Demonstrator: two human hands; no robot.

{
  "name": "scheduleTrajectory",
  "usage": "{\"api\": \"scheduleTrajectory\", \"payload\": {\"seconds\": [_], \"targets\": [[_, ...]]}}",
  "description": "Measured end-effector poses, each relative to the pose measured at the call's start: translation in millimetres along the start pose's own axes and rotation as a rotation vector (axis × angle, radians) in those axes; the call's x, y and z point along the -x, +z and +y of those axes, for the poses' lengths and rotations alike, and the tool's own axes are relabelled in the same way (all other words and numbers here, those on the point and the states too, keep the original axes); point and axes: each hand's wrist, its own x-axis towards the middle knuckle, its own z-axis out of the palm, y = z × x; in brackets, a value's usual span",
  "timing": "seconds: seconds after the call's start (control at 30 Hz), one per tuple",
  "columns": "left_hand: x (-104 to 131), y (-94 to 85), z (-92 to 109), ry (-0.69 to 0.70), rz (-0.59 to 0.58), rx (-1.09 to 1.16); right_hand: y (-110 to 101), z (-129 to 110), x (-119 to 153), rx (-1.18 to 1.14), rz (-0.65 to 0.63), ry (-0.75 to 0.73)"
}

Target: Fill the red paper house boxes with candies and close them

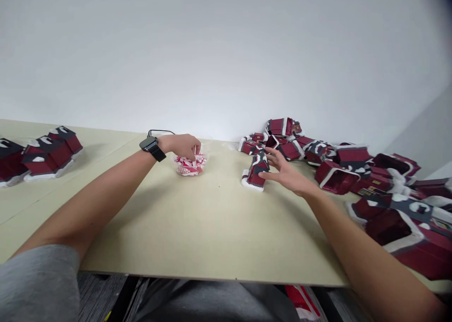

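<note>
Maroon model house (260,167) upright at 2 o'clock from the middle of the tabletop (212,228). Right hand (282,169) at its 3 o'clock side, thumb and fingers spread around it; cannot tell how firmly touching. Left hand (184,146) over a red-and-white printed bundle (189,169) at 10 o'clock, fingertips drawn together; cannot tell what, if anything, is pinched. Thin black cable (160,131) just beyond the watch (152,148). Heap of similar houses (356,171) from 1 o'clock round past 3, some tipped with hollow undersides showing, crowding near the right forearm. More houses (49,155), upright, at 9 o'clock.
</note>
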Motion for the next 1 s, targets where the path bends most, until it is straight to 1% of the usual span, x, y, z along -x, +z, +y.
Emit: {"api": "scheduleTrajectory", "payload": {"seconds": [0.07, 0.17, 0.27, 0.4, 0.53, 0.63, 0.7, 0.8, 0.9, 1.0], "targets": [[-2.7, 2.5, -3.4, 0.037, 0.014, 0.011, 4.5, -1.3, 1.4, -0.026, -0.033, 0.008], [-3.6, 4.1, -5.1, 0.083, 0.045, 0.038, 4.2, 0.5, 2.2, -0.088, -0.1, 0.02], [-2.9, 4.4, -5.2, 0.096, 0.08, 0.04, 5.2, 5.3, 1.9, -0.055, -0.137, 0.036], [-2.4, 4.8, -7.3, 0.107, 0.029, 0.025, 11.1, 9.5, 0.0, -0.015, -0.127, 0.031], [-4.6, 6.0, -8.7, 0.095, 0.024, 0.036, 13.9, 3.1, 1.0, 0.02, -0.107, 0.028], [-6.6, 8.1, -6.4, 0.101, -0.034, 0.033, 15.5, -1.9, 2.8, 0.014, -0.096, 0.041], [-5.6, 8.0, -4.3, 0.11, -0.049, 0.027, 17.1, -2.5, 3.1, 0.01, -0.083, 0.034], [1.7, 1.6, -1.8, 0.1, 0.0, 0.018, 18.8, -2.1, 2.7, -0.026, -0.049, 0.028], [12.7, -10.5, 3.3, 0.093, 0.126, 0.001, 18.5, -5.2, 2.5, -0.129, -0.005, 0.059], [21.4, -16.9, 20.1, 0.15, 0.245, -0.009, 18.7, -12.6, 3.9, -0.256, -0.019, 0.037]]}}
